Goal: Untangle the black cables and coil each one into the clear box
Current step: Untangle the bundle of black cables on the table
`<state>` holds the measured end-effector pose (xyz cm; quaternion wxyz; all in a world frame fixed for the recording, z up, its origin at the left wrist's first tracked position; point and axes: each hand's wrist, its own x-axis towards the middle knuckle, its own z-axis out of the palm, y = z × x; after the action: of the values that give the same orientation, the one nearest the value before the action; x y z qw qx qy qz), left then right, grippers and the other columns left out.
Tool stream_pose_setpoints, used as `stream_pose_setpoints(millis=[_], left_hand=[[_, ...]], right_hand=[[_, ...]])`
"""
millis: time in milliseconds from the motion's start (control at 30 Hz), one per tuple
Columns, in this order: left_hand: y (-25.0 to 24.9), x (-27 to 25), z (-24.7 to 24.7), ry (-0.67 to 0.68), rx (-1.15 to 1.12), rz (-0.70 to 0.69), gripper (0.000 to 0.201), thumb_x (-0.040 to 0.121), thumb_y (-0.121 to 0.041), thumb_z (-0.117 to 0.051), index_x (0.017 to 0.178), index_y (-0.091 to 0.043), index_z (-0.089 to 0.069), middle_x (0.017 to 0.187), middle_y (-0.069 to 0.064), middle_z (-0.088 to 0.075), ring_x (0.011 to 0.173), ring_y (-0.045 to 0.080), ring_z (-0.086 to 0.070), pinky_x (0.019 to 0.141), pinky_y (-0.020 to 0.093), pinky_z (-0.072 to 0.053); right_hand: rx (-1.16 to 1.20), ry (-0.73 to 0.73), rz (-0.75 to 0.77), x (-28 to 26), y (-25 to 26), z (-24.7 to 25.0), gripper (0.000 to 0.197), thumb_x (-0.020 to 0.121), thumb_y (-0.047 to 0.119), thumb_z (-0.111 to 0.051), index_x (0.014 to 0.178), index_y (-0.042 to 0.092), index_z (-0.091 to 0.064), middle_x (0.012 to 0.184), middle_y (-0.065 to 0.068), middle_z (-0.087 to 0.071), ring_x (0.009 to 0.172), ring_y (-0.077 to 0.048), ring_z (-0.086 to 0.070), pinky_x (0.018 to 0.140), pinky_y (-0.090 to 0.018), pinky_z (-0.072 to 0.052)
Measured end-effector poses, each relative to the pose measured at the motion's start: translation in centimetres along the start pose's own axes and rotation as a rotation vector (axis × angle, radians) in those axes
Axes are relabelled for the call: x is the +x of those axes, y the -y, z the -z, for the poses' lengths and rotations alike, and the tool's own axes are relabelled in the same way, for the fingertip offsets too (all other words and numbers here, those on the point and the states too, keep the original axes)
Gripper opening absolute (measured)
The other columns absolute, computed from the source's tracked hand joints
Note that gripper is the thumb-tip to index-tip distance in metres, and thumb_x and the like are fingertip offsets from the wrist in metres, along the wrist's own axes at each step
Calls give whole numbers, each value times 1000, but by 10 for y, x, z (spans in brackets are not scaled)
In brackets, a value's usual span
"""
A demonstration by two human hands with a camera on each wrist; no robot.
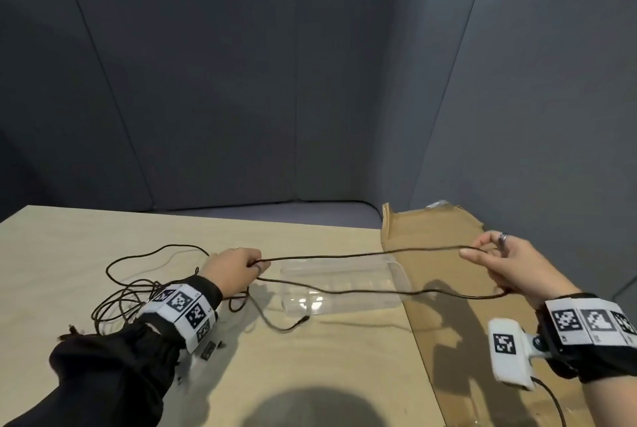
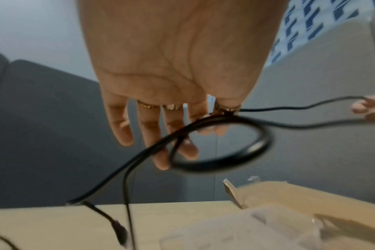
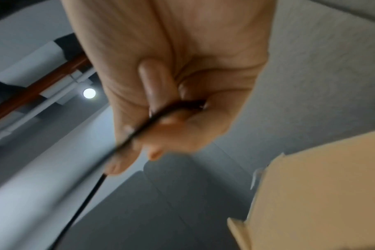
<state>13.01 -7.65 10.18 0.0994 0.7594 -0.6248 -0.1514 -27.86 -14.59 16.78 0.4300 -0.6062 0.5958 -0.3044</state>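
Note:
A long black cable (image 1: 362,256) is stretched in two strands between my hands, above the clear box (image 1: 344,289) on the table. My left hand (image 1: 234,271) pinches the cable between thumb and forefinger; in the left wrist view a small loop of black cable (image 2: 225,148) hangs from that pinch while the other fingers (image 2: 148,132) stay straight. My right hand (image 1: 496,263) holds the far bend of the cable over the cardboard; in the right wrist view the cable (image 3: 161,113) runs under its curled fingers (image 3: 152,82). More tangled black cable (image 1: 131,285) lies left of my left wrist.
A sheet of brown cardboard (image 1: 444,230) covers the table's right part. A loose cable end with a plug (image 1: 303,320) lies in front of the box. Grey padded panels (image 1: 310,82) close in the back and sides. The wooden table (image 1: 310,357) extends toward me.

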Motion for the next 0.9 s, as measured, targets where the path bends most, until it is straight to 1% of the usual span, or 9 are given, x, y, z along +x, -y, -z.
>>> stream_pose_setpoints(millis=[133,267,367,467,533,600,700,767,900], left_hand=[[3,2,1,-37,-363,112,40,83,-44,-62,58,-19,-47,58,-3,-47,60,17,-47,61,27,-35],[-12,0,10,-140,-668,91,33,86,-30,-63,62,-14,-47,61,2,-51,59,17,-50,65,28,-38],[-20,-3,17,-81,-744,71,30,93,-24,-53,68,-16,-39,63,0,-42,57,16,-37,62,30,-32],[-29,-14,20,55,-712,23,28,94,-24,-52,75,-18,-32,68,-2,-31,63,14,-27,59,28,-27],[-44,-25,19,96,-693,-16,28,92,-25,-55,78,-18,-32,70,-3,-32,65,13,-29,58,24,-29],[-63,-34,16,143,-724,-53,28,91,-24,-58,81,-18,-32,72,-4,-35,64,10,-31,57,19,-31],[-80,-38,9,208,-834,-94,28,91,-21,-58,79,-17,-33,70,-5,-38,62,8,-36,55,16,-33],[-82,-37,12,222,-945,-63,24,93,-21,-54,75,-15,-40,67,-3,-48,61,9,-47,60,19,-39],[-67,-31,22,174,-1275,124,26,97,-19,-46,71,-15,-43,59,1,-43,59,15,-54,62,26,-47]], right_hand=[[-538,-227,26,3,-14,2,27,72,42,-77,78,23,-58,67,-2,-57,66,-19,-53,56,-30,-42],[-868,-412,45,5,-32,-12,20,86,44,-61,86,25,-54,83,-3,-64,78,-28,-58,63,-34,-47],[-1035,-211,-18,7,-44,-18,41,84,47,-62,118,29,-48,121,-2,-56,111,-26,-52,85,-39,-46],[-786,74,29,0,-38,-43,78,72,56,-69,138,35,-32,139,-2,-34,128,-25,-38,107,-45,-34],[-481,117,253,-19,-20,-77,71,73,60,-64,135,40,-36,136,8,-28,124,-13,-38,107,-35,-34],[-219,203,394,-41,4,-118,52,77,63,-55,124,44,-43,126,15,-39,110,3,-45,95,-19,-38],[96,517,302,-50,18,-165,20,95,33,-48,114,27,-52,83,8,-62,69,-5,-61,68,-16,-45],[246,648,212,-46,10,-172,17,99,25,-43,97,19,-59,52,10,-49,43,-7,-43,50,-20,-35],[353,630,136,-31,-16,-147,26,92,37,-50,85,16,-64,49,10,-23,44,-7,-19,45,-19,-21]])
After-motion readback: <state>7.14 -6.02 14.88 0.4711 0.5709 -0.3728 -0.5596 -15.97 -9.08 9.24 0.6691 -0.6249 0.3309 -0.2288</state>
